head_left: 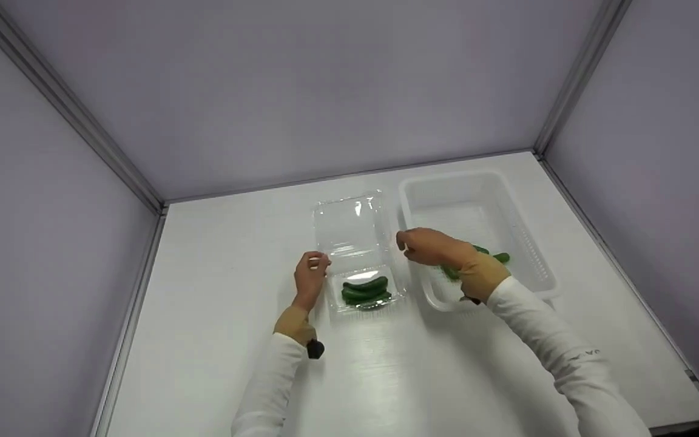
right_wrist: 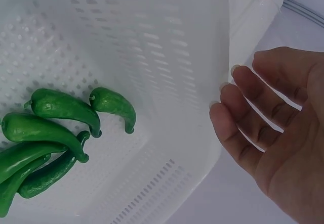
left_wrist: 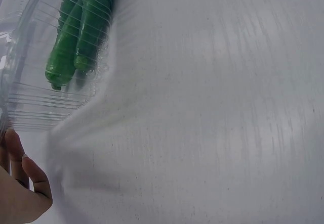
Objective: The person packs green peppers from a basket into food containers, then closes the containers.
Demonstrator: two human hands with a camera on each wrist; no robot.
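Left hand (head_left: 311,271) at nine o'clock of the clear clamshell box (head_left: 358,255), fingers curled at its edge, hold uncertain. Right hand (head_left: 431,247) at three o'clock, relaxed and empty. Green peppers (head_left: 365,291) inside the box, more peppers (right_wrist: 50,138) in the white basket (head_left: 531,249).

left hand (head_left: 311,271): fingers curled | right hand (head_left: 431,247): fingers relaxed, holding nothing
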